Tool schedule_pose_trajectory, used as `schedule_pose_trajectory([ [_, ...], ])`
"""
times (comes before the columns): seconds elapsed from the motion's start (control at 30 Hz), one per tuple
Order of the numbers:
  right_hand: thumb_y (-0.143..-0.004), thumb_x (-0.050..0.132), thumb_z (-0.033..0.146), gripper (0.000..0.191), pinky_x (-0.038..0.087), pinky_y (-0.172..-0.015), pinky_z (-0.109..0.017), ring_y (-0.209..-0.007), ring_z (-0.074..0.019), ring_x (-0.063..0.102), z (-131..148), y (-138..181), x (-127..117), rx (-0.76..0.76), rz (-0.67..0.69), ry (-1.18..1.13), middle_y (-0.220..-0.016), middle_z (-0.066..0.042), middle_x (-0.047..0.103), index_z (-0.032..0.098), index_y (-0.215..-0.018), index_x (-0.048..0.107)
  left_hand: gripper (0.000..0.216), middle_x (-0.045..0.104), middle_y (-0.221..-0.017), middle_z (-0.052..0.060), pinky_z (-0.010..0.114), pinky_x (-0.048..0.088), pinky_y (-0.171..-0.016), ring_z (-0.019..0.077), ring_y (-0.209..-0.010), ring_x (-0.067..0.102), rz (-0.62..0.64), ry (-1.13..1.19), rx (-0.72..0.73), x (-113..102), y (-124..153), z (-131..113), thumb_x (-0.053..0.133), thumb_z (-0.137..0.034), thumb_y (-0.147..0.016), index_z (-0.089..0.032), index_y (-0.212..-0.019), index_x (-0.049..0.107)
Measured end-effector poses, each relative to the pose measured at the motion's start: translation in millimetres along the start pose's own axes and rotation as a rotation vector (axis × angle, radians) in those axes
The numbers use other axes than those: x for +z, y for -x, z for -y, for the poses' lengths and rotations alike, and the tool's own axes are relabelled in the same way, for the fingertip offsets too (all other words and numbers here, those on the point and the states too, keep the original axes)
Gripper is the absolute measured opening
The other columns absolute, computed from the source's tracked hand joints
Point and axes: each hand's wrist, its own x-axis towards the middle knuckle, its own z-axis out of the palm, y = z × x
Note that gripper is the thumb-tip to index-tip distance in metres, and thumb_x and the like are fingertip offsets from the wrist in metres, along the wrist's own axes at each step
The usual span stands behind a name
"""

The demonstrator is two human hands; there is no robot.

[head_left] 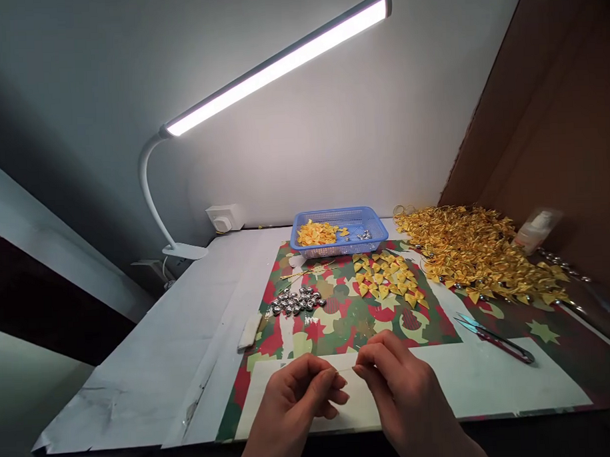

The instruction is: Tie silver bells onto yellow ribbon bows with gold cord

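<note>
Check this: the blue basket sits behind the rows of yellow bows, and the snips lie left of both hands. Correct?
No: the head view shows the snips lying right of both hands. The blue basket does sit behind the yellow bow rows.

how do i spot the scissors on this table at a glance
On the table, at the right, find the big heap of yellow bows. In front of it, right of the right hand, lie the scissors. Bare pointed blades and dark reddish handles set them apart from the bows.
</note>
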Motion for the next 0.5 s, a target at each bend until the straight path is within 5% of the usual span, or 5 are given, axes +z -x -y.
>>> schedule_pose_trajectory([
  [0.13, -0.1, 0.038, 0.015, 0.02, 0.042, -0.059, -0.024, -0.064, -0.0149, 0.054, -2.8, 1.2, 5.7, 0.007, 0.013, -0.004, -0.082, -0.002, 0.054, 0.022, -0.087, 0.052, 0.03, 0.075, -0.091, 0.006, 0.025, 0.053, -0.072, 0.0222, -0.086, 0.067, 0.008, -0.034, 0.056, -1.9, 1.7, 2.3, 0.075, -0.047, -0.079, -0.019, -0.068, 0.072],
  [0.23, -0.099, 0.038, 0.015, 0.021, 0.044, -0.06, -0.026, -0.068, -0.0167, 0.057, -5.9, 3.7, 12.4, 0.017, 0.045, -0.006, -0.082, -0.003, 0.057, 0.022, -0.085, 0.052, 0.027, 0.074, -0.107, 0.006, 0.03, 0.053, -0.084, 0.0236, -0.096, 0.065, 0.004, 0.138, -0.039, -2.1, 5.1, 3.0, 0.077, -0.047, -0.077, -0.021, -0.07, 0.073],
  [0.37, -0.098, 0.038, 0.014, 0.024, 0.048, -0.06, -0.025, -0.066, -0.016, 0.061, -13.3, 6.3, 10.4, 0.038, 0.065, -0.028, -0.082, -0.003, 0.06, 0.022, -0.089, 0.059, 0.029, 0.07, -0.075, 0.002, 0.035, 0.054, -0.088, 0.0266, -0.099, 0.066, -0.014, 0.475, -0.104, -4.4, 8.9, -2.1, 0.089, -0.043, -0.063, -0.022, -0.058, 0.069],
  [0.5, -0.098, 0.042, 0.014, 0.03, 0.053, -0.076, -0.022, -0.085, -0.0154, 0.068, -26.6, 8.6, -11.3, 0.102, 0.061, -0.181, -0.095, -0.003, 0.07, 0.026, -0.107, 0.067, 0.038, 0.057, -0.063, -0.003, 0.031, 0.055, -0.07, 0.0143, -0.063, 0.056, -0.082, 0.535, -0.032, -18.5, 10.4, -11.1, 0.094, -0.045, -0.053, -0.02, -0.054, 0.065],
])
